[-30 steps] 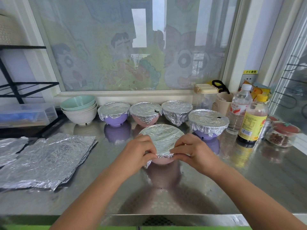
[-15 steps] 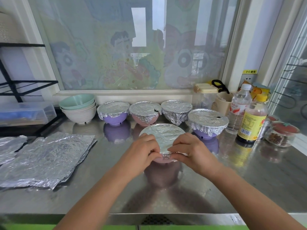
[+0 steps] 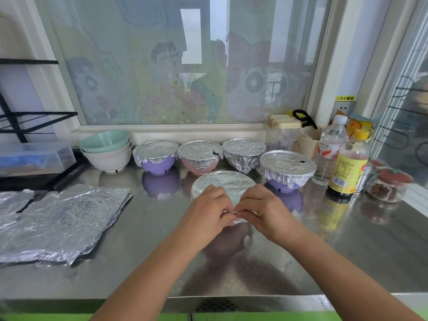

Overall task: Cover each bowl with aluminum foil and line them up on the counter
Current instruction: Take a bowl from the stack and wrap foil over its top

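**Both hands pinch foil at the near rim of the front bowl**

At the left edge of the frame a pile of flat, wrinkled aluminium foil sheets (image 3: pixel 60 218) lies on the shiny stainless-steel counter (image 3: pixel 347 251). A clear plastic storage box (image 3: pixel 30 158) sits above the pile. Right of the box, under the window sill, stands a stack of uncovered bowls (image 3: pixel 106 151), mint green nested in white.

A row runs rightward from there. First comes a small purple bowl capped in foil (image 3: pixel 155 156), then a pink bowl capped in foil (image 3: pixel 200 158) with a small tear at its rim. Next is a bowl wrapped almost wholly in foil (image 3: pixel 244 154). Last, slightly lower in the frame, is a wider purple bowl capped in foil (image 3: pixel 287 170), also torn.

In the centre, in front of that row, a smooth round foil cover (image 3: pixel 222 181) is stretched over the front bowl, whose body is hidden behind the hands. The left hand (image 3: pixel 208 214) and the right hand (image 3: pixel 266 212) meet at the cover's lower edge, nearly touching. Their fingers are curled, and each hand pinches the crumpled foil rim. The rest of the cover shows above the knuckles.

At the right stand a clear water bottle with a white cap (image 3: pixel 330 149), a yellow-labelled bottle with a yellow cap (image 3: pixel 348 167), and a glass jar with a red tomato-shaped lid (image 3: pixel 391 181).
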`<action>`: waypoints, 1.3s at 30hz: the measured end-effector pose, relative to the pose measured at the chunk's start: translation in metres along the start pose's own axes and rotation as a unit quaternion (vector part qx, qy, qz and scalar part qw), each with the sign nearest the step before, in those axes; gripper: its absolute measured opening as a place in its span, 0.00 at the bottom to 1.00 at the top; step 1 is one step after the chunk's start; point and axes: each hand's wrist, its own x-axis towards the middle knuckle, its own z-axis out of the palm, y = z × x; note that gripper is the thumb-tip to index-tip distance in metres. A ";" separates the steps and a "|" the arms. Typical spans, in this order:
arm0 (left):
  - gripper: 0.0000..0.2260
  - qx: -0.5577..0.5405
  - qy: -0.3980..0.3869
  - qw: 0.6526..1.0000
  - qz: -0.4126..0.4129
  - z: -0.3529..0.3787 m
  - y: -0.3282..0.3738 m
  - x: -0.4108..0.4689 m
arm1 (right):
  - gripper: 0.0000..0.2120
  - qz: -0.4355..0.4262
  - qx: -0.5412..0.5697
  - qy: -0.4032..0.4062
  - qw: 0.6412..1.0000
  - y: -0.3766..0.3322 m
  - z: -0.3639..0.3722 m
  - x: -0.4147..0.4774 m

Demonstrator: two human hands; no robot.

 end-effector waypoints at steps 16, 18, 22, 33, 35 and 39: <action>0.13 -0.006 -0.025 0.999 0.025 -0.017 -0.025 -0.006 | 0.07 0.005 -0.051 -0.009 0.999 0.008 -0.006 0.003; 0.11 0.004 -0.018 1.000 0.026 -0.013 -0.022 -0.006 | 0.07 0.001 -0.045 -0.016 0.999 0.001 -0.003 0.005; 0.09 0.008 -0.014 1.000 0.018 -0.013 -0.023 -0.006 | 0.05 0.013 -0.039 -0.023 0.999 -0.010 0.002 0.005; 0.08 -0.015 -0.053 0.998 0.028 -0.029 -0.035 -0.001 | 0.06 0.023 -0.041 -0.037 0.998 0.010 -0.011 0.004; 0.09 -0.003 -0.046 0.998 0.031 -0.026 -0.032 -0.004 | 0.05 0.021 -0.036 -0.044 0.998 0.007 -0.009 0.007; 0.10 0.038 -0.035 0.997 0.057 -0.013 -0.026 -0.009 | 0.04 0.025 -0.012 -0.055 0.998 0.000 -0.005 0.008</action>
